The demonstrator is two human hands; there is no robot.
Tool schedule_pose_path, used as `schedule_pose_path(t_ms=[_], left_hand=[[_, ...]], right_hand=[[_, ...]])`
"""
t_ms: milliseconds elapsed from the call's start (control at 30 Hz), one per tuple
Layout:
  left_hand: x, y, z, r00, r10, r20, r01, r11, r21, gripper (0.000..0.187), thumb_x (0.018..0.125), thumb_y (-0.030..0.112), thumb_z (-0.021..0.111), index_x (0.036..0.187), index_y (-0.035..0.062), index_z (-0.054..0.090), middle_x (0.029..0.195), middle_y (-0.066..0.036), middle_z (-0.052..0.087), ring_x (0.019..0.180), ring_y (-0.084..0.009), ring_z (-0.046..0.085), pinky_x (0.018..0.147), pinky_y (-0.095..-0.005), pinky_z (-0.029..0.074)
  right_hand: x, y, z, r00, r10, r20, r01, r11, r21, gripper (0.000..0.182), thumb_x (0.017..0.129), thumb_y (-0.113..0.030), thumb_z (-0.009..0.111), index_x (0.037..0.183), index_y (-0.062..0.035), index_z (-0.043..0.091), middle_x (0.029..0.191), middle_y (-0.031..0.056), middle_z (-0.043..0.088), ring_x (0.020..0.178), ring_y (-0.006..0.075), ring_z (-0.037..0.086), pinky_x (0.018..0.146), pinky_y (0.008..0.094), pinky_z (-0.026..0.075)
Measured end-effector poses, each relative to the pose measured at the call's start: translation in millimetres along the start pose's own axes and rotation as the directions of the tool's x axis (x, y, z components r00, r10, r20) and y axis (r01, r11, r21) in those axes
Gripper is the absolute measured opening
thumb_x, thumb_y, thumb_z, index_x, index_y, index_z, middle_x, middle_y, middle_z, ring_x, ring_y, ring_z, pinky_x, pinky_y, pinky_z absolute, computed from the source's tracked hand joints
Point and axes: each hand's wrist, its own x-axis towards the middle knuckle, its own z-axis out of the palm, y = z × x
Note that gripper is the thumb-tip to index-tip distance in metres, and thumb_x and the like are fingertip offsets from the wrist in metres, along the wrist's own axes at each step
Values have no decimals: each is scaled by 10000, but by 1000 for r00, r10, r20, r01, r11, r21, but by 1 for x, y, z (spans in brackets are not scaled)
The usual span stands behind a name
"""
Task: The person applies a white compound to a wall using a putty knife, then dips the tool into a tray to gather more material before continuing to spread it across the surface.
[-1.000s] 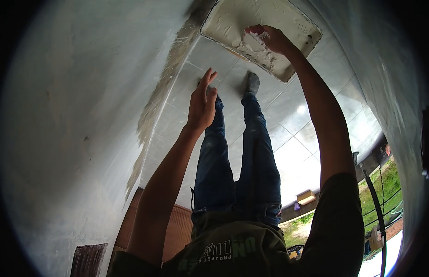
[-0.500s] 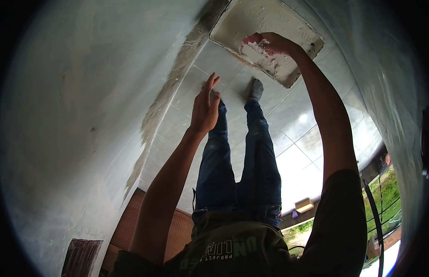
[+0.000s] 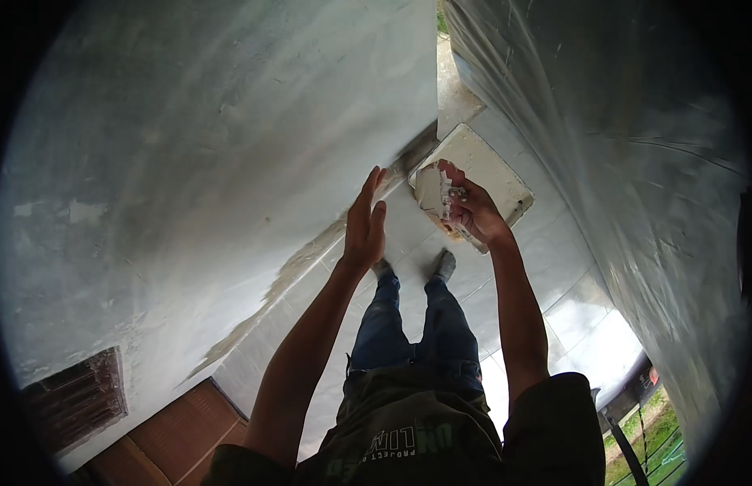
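Note:
In the head view, my right hand (image 3: 478, 212) grips a flat putty scraper (image 3: 430, 193), its edge smeared with white paste and a reddish part showing beside my fingers. It is held above a shallow pale tray (image 3: 465, 146) that stands on the floor and is coated with putty; the scraper and hand hide part of it. My left hand (image 3: 364, 223) is raised near the wall, holding nothing, with its fingers stretched out.
A grey, patchily coated wall (image 3: 206, 162) runs along the left, with a dark vent (image 3: 80, 397) low in it. Clear plastic sheeting (image 3: 602, 186) hangs on the right. My feet stand on the tiled floor (image 3: 481, 283). Brown panels (image 3: 181, 433) lie at lower left.
My right hand has lifted out of the tray, bringing up the paste-smeared scraper. The view has tilted up, so more wall shows and the tray sits lower and looks smaller. My left hand stays open.

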Motion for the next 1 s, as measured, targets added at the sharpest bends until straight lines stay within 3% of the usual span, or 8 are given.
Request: schedule_pose_path(t_ms=[100,167,200,267,333,400,667,1000], left_hand=[[14,40,-14,993,93,-79,-95,995,-27,601,991,237,357,1517,-45,292,1471,-262,474,1428,-369,389,1191,-471,222],[22,63,-26,982,150,-115,-153,988,-19,609,1014,290,357,1522,-39,287,1482,-257,465,1432,-364,384,1194,-465,212],[25,77,-34,975,176,-134,-180,984,-15,609,1014,290,357,1522,-39,287,1482,-257,465,1432,-364,384,1194,-465,212],[29,105,-52,948,269,-168,-269,963,23,585,983,202,375,1511,-40,303,1478,-276,455,1414,-406,398,1179,-476,268],[32,126,-70,927,322,-192,-322,946,36,587,980,190,356,1522,-28,294,1487,-257,457,1428,-381,382,1189,-460,235],[34,141,-87,903,377,-207,-376,926,46,592,977,178,338,1533,-16,285,1497,-237,459,1443,-356,367,1199,-444,202],[30,199,-176,743,625,-239,-605,780,159,606,930,61,394,1518,-45,288,1501,-268,428,1436,-393,366,1195,-455,254],[9,266,-254,574,777,-258,-721,629,291,617,902,83,359,1505,-48,324,1487,-249,462,1422,-376,399,1191,-458,258]], right_hand=[[-10,-27,45,998,-53,23,53,998,-35,483,959,-86,601,1408,1,445,1121,99,653,868,152,712,715,327,652],[-17,-42,73,991,-132,-35,130,990,-57,415,973,-85,603,1361,-6,477,911,53,672,680,151,695,675,314,643],[-20,-49,85,989,-149,-12,148,986,-74,415,973,-85,603,1361,-6,477,911,53,672,680,151,695,675,314,643],[-24,-62,108,975,-218,28,219,975,-31,408,970,-51,588,1364,-16,485,906,60,669,663,137,681,607,285,628],[-24,-73,133,963,-260,73,258,965,34,413,961,4,552,1368,-6,478,961,91,677,713,167,711,636,304,650],[-19,-79,147,950,-294,106,296,955,-5,433,922,74,501,1352,25,486,1188,183,639,916,243,729,755,362,668],[-21,-94,266,847,-483,222,506,861,-58,402,949,14,554,1348,15,515,1182,144,664,976,215,717,812,364,646],[-49,-94,371,690,-630,355,668,744,22,330,950,9,581,1277,49,566,1157,139,688,1003,203,708,874,348,622]])
